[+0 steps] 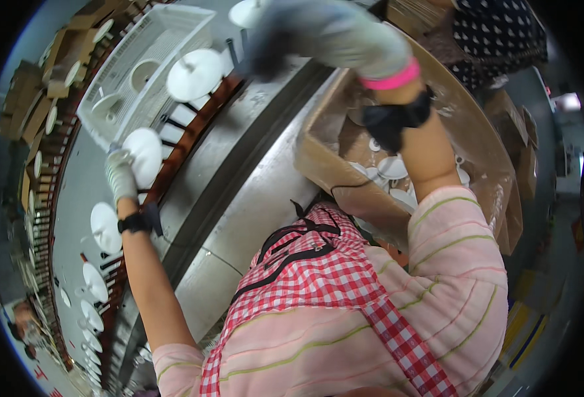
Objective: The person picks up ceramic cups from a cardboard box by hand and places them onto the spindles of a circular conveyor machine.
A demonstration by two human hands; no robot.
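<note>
My left hand (121,173), in a pale knitted glove, grips the left edge of a round white disc (145,157) beside a row of dark pegs along a brown rail (207,109). More white discs with short stems, such as a large disc (195,78) farther up, stand along that row. Up at the far side is my right hand (325,36), also gloved, with a pink band at the wrist. Motion smears its fingers, so whether it holds anything cannot be seen.
A white plastic crate (101,109) holding white pieces sits beyond the rail. On my right stands a cardboard box (351,195) lined with clear plastic, with several white discs (392,168) inside. Another person in dark patterned clothing (497,36) is at the far right.
</note>
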